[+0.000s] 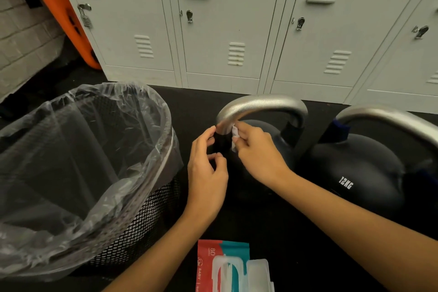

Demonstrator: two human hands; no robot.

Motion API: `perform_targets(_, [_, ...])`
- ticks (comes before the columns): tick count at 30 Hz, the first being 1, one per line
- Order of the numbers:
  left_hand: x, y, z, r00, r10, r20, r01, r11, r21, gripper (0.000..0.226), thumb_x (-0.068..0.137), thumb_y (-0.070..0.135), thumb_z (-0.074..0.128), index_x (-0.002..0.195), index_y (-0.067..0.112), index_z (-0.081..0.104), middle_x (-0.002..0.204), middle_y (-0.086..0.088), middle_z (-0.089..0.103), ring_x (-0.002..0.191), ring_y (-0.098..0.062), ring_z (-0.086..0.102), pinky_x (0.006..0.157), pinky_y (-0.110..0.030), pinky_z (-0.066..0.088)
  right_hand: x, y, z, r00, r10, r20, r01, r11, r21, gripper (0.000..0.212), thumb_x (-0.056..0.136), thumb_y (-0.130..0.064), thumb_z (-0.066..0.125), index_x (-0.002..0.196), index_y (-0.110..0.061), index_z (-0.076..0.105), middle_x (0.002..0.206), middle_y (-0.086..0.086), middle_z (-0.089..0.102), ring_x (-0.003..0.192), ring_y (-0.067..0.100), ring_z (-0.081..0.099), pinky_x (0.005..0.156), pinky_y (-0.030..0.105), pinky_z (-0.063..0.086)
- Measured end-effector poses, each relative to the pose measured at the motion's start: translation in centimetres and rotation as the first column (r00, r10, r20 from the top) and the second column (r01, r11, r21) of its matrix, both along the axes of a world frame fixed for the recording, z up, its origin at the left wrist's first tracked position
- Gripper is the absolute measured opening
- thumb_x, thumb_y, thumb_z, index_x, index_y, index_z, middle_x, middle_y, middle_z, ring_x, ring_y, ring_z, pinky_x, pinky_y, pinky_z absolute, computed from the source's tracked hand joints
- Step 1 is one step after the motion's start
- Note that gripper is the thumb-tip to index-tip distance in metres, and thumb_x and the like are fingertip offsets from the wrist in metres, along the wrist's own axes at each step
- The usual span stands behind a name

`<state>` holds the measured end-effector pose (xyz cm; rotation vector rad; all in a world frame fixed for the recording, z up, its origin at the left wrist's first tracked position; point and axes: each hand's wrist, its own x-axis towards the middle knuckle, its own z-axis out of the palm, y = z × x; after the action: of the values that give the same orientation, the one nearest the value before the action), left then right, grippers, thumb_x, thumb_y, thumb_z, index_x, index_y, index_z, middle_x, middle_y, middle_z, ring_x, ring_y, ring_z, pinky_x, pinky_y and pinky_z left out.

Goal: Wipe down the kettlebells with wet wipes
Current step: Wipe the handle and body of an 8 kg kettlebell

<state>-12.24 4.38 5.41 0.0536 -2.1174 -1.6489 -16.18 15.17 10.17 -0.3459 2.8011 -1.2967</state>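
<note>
Two black kettlebells with silver handles stand on the dark floor. My right hand [257, 149] pinches a crumpled white wet wipe [235, 136] against the left leg of the handle of the nearer kettlebell [263, 106]. Beside that same leg my left hand [207, 163] has its fingers loosely curled; its fingertips reach the leg from the left. Whether they grip it is unclear. The second kettlebell [355, 173], marked 12KG, stands to the right. A red and teal wet wipe pack [227, 268] with its clear lid flipped open lies at the bottom edge.
A black mesh waste bin [147, 211] lined with a clear plastic bag stands to the left. Grey lockers [225, 31] run along the back. An orange board [59, 7] leans at the far left.
</note>
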Motion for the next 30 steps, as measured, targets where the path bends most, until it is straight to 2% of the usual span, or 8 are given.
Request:
perform_targets(5, [0.0,0.4,1.2,1.0,0.003,-0.013,-0.003,1.0,0.018,0.05,0.088,-0.004,0.052,0.125,0.03,0.049,0.124,0.009,0.05,0.117,0.002,0.047,0.089,-0.012,0.043,1.4,0.6,0.9,0.997,-0.029,0.065,0.038,0.988,-0.149,0.018,0.1,-0.017,0.046,0.104,-0.015,0.064,0.095,0.011,0.07,0.097,0.031,0.066,0.087,0.057,0.052])
perform_targets(8, [0.2,0.7,2.8,0.999,-0.027,-0.042,0.03,0.998,0.061,0.038,0.093,0.003,0.051,0.116,0.033,0.052,0.119,0.007,0.052,0.111,0.002,0.05,0.085,-0.009,0.042,2.3,1.1,2.3,0.988,0.068,0.136,-0.019,0.943,-0.333,0.023,0.101,-0.014,0.046,0.111,-0.017,0.067,0.1,0.007,0.073,0.1,0.02,0.069,0.094,0.044,0.054])
perform_targets(11, [0.3,0.7,4.6,0.99,-0.1,-0.095,0.11,0.988,0.109,0.021,0.096,0.023,0.049,0.114,0.028,0.058,0.116,0.004,0.057,0.106,0.002,0.054,0.085,-0.011,0.043,2.9,1.7,4.9,0.97,0.188,0.152,-0.065,0.81,-0.583,0.028,0.101,-0.002,0.044,0.114,-0.014,0.066,0.106,0.005,0.074,0.104,0.011,0.069,0.094,0.026,0.053])
perform_targets(13, [0.4,0.6,6.2,0.97,-0.2,-0.135,0.21,0.976,0.064,0.035,0.092,0.036,0.049,0.123,0.022,0.057,0.12,0.004,0.058,0.112,-0.003,0.055,0.093,-0.018,0.044,2.6,2.3,7.1,0.971,0.182,0.154,-0.02,0.706,-0.708,0.025,0.1,0.003,0.044,0.112,-0.007,0.063,0.105,0.012,0.072,0.098,0.012,0.07,0.087,0.021,0.055])
perform_targets(16, [-0.6,0.7,9.5,0.934,-0.342,-0.108,0.336,0.939,-0.07,0.052,0.085,0.038,0.058,0.134,0.022,0.049,0.128,0.006,0.056,0.115,-0.002,0.055,0.095,-0.017,0.044,1.3,3.7,10.4,0.98,0.157,0.119,-0.01,0.642,-0.767,0.031,0.096,0.007,0.046,0.125,0.004,0.056,0.112,0.02,0.068,0.101,0.021,0.07,0.09,0.025,0.055])
perform_targets(20, [-3.1,1.5,13.9,0.929,-0.369,0.0,0.362,0.911,-0.199,0.054,0.086,0.02,0.062,0.138,0.022,0.047,0.128,0.002,0.058,0.098,-0.004,0.059,0.088,-0.021,0.046,-0.2,5.2,13.6,0.979,0.145,0.145,0.037,0.572,-0.82,0.056,0.09,0.014,0.042,0.143,-0.004,0.041,0.125,0.021,0.06,0.102,0.026,0.07,0.092,0.031,0.055])
perform_targets(25, [-5.7,1.9,16.6,0.936,-0.338,0.102,0.353,0.899,-0.258,0.025,0.094,0.014,0.056,0.118,0.018,0.063,0.111,0.007,0.063,0.101,-0.01,0.061,0.083,-0.013,0.047,-2.0,7.0,13.4,0.994,0.092,0.067,-0.026,0.754,-0.656,0.05,0.088,0.017,0.049,0.128,-0.013,0.054,0.095,0.013,0.069,0.099,0.022,0.07,0.092,0.028,0.055])
perform_targets(30, [-7.7,1.7,18.7,0.903,-0.376,0.207,0.42,0.873,-0.246,0.02,0.097,0.01,0.051,0.109,0.009,0.066,0.112,-0.011,0.065,0.103,-0.024,0.063,0.083,-0.035,0.058,-4.8,8.4,13.7,0.998,0.037,-0.044,-0.054,0.873,-0.485,0.029,0.087,0.0,0.068,0.111,-0.017,0.064,0.091,0.006,0.065,0.082,0.016,0.067,0.08,0.029,0.057])
